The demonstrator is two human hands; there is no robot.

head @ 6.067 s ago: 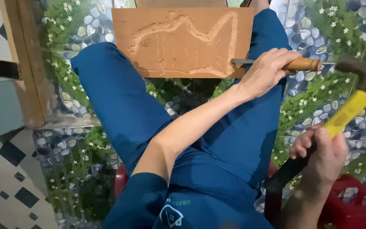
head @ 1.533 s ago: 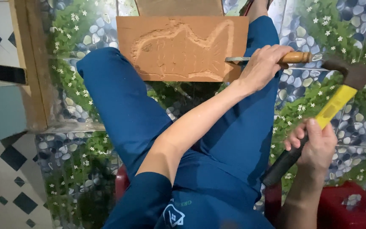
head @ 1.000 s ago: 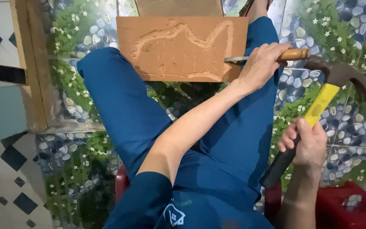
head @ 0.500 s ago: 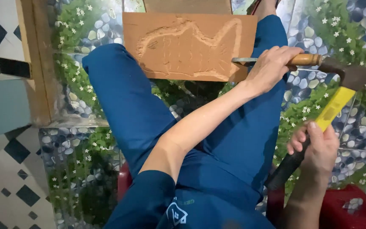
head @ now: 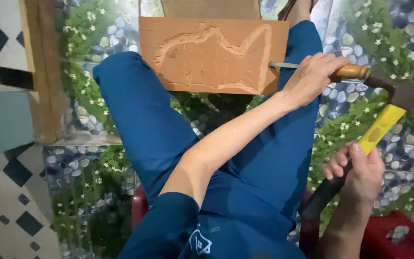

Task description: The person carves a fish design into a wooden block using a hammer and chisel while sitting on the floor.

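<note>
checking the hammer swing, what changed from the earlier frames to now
The hammer in the right hand, drawn back from the chisel a second ago, has swung in; its head now meets the chisel's wooden butt. The left hand still grips the chisel, tip at the carved board edge. Nothing let go.

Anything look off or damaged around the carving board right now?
Nothing stands out. The wooden board rests across the knees with a fish outline cut in; the left hand holds the chisel at its right edge, and the right hand holds the hammer at the chisel's butt.
</note>
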